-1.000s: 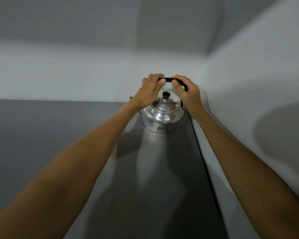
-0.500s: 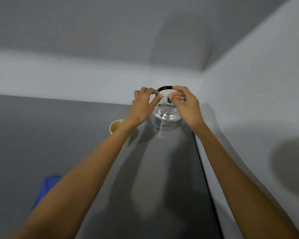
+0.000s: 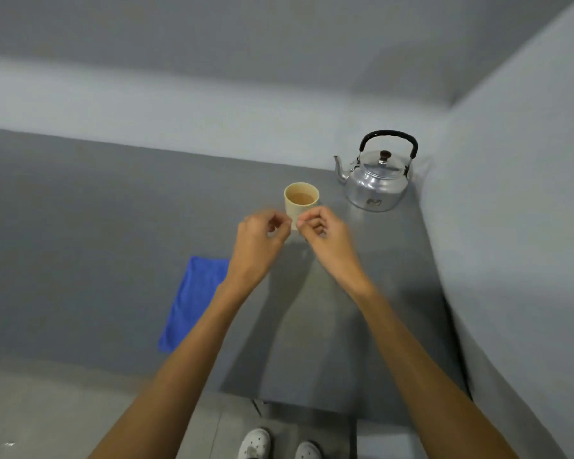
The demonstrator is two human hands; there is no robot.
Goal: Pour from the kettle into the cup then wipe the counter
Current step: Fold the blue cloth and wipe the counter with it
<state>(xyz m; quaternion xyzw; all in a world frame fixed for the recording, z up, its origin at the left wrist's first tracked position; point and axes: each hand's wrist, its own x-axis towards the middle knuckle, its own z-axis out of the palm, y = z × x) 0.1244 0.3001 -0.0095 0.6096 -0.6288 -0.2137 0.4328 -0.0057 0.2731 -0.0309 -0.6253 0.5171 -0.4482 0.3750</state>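
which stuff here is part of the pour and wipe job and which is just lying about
Part of the job:
kettle
cup, liquid already in it
blue cloth
counter

Just there:
pair of shoes on the floor

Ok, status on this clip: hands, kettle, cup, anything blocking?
Left hand, right hand both empty, off the shiny metal kettle. Beige cup holds brownish liquid. Blue cloth untouched; nothing blocking.

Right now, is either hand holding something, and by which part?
Nothing is held. The left hand and right hand hover half-curled in front of the cup; the kettle stands alone.
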